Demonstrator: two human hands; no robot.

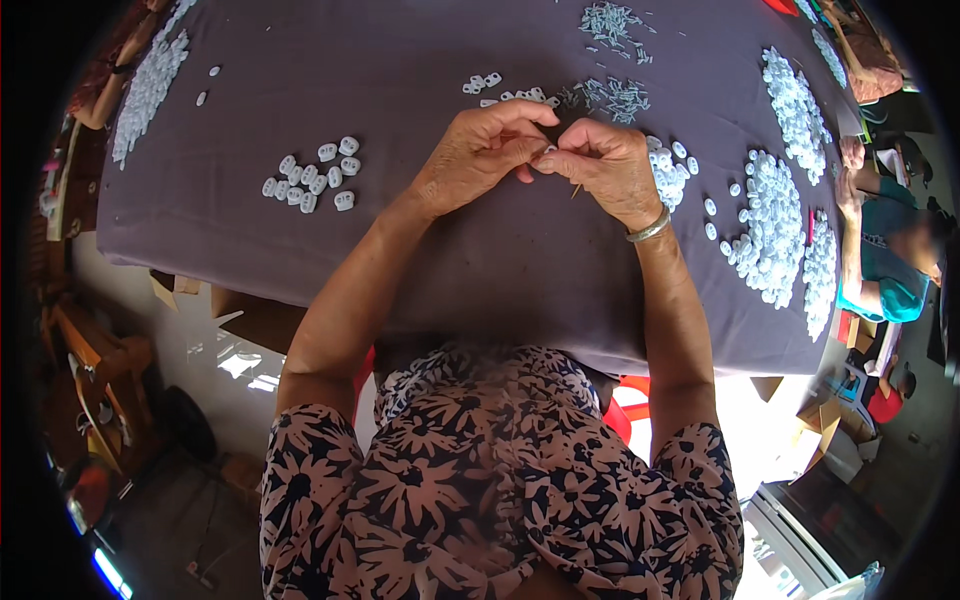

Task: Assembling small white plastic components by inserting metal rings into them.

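My left hand (482, 158) and my right hand (608, 170) meet over the middle of the dark tablecloth, both with fingers pinched. Between their fingertips is a small white plastic piece (549, 150), mostly covered by the fingers. A thin yellowish tip (576, 190) pokes out beneath my right hand; what it belongs to is hidden. Just beyond my hands lie several white pieces (535, 95) and a heap of tiny grey metal parts (617, 98), possibly springs. Beside my right wrist is a small pile of white pieces (666, 175).
At left on the tablecloth (230, 235) sits a loose group of white two-holed pieces (310, 178). Larger white heaps (770, 230) spread along the right, another (150, 95) at far left. More grey parts (608, 20) lie farther off. A person in teal (885, 250) sits at right.
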